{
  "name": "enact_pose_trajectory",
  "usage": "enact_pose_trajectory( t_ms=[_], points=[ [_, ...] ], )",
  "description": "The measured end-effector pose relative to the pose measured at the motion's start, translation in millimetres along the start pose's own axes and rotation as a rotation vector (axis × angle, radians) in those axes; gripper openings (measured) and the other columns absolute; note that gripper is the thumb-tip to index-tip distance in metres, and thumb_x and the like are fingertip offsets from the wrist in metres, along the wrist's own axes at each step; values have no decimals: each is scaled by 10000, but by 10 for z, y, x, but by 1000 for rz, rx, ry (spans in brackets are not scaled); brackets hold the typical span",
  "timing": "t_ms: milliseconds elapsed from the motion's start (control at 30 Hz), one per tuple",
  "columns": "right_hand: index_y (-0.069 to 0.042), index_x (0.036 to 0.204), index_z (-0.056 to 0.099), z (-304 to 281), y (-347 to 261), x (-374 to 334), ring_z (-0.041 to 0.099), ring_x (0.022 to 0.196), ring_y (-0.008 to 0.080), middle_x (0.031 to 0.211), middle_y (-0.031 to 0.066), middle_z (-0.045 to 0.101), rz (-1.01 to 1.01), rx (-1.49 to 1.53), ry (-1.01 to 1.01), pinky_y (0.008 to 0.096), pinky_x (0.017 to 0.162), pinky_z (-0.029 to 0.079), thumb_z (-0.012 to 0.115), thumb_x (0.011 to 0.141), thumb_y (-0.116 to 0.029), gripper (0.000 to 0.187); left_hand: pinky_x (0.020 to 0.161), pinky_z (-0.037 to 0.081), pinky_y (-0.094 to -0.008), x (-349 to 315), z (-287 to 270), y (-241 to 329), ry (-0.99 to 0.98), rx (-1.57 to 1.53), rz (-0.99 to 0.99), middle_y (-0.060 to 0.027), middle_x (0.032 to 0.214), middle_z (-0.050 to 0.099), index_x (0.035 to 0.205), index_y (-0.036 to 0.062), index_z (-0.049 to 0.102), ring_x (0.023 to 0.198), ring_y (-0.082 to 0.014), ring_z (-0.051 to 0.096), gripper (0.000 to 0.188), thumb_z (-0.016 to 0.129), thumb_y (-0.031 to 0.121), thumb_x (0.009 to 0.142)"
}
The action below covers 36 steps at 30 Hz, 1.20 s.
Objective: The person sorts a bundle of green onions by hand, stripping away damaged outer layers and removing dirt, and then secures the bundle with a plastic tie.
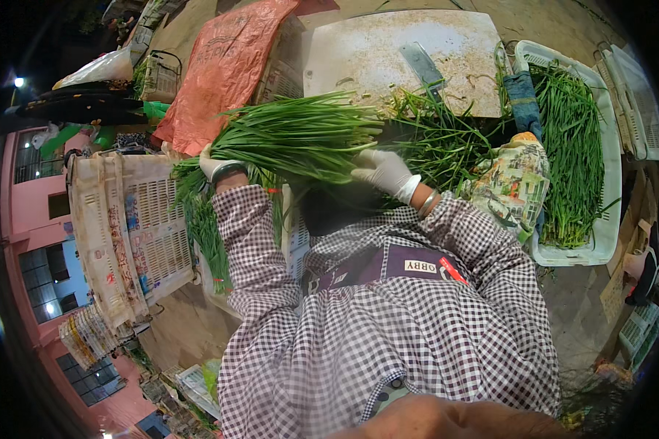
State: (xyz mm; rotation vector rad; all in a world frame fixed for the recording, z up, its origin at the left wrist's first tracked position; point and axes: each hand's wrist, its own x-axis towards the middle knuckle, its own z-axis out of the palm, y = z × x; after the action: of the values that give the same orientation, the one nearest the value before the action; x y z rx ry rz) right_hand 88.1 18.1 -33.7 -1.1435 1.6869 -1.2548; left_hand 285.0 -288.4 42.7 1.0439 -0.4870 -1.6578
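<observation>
A thick bunch of long green leaves that look like garlic chives (293, 135) lies sideways in front of my chest, between my two white-gloved hands. My left hand (216, 165) holds its left end from below, the fingers mostly hidden behind the leaves. At the other end, my right hand (385, 173) closes on the lower side of the bunch. Beyond the right hand lies a loose, tangled heap of the same greens (443, 143). More greens (206, 227) hang below my left hand, in a container beside my left forearm.
A white plastic crate (599, 238) full of greens stands at the right. Ahead lies a dirty white board (351, 44) with a phone-like grey object (421, 64) on it. An orange-red sack (223, 62) and stacked crates (150, 227) are to the left. A patterned cloth (516, 179) lies near my right sleeve.
</observation>
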Motion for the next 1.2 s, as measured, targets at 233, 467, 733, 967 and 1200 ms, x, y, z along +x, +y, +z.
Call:
enact_pose_trajectory(
  t_ms=[233, 467, 733, 967, 1200],
  points=[
    [-18, 885, 667, 127, 270, -68, 629, 656, 176, 723, 87, 659, 169, 2, -227, 313, 622, 503, 684, 794, -220, 222, 809, 505, -490, -23, -75, 28, 14, -51, -22, -200, 983, 659, 936, 13, 634, 866, -377, 623, 311, 451, 222, 795],
    [-37, 902, 687, -227, 405, -117, 589, 636, 125, 731, 59, 664, 154, 71, -335, 277, 622, 489, 672, 811, -181, 171, 839, 493, -523, 318, -376, 80, -6, -46, -7, -218, 1010, 653, 1010, -21, 621, 907, -393, 615, 369, 429, 233, 824],
    [-108, 851, 681, -413, 52, -225, 652, 778, 287, 809, 90, 660, 134, -458, 120, 390, 678, 512, 675, 794, -326, 226, 851, 478, -532, 103, -230, 52, 61, -18, -1, -205, 1071, 630, 1049, -9, 600, 950, -387, 595, 359, 445, 216, 817],
    [-126, 947, 640, 161, -156, 68, 631, 754, 279, 887, 72, 626, -322, -278, 190, 371, 651, 505, 696, 773, -242, 216, 831, 502, -508, -18, -69, -23, 88, 16, 53, -208, 1005, 658, 1001, 3, 639, 897, -385, 622, 354, 445, 218, 797],
    [-96, 805, 555, -24, -41, 33, 595, 669, 305, 771, 94, 566, -402, -490, 273, 412, 578, 477, 630, 772, -158, 102, 816, 500, -511, 216, -379, 39, -11, 7, -7, -190, 990, 663, 984, 13, 639, 890, -371, 621, 346, 435, 221, 798]
  ],
)
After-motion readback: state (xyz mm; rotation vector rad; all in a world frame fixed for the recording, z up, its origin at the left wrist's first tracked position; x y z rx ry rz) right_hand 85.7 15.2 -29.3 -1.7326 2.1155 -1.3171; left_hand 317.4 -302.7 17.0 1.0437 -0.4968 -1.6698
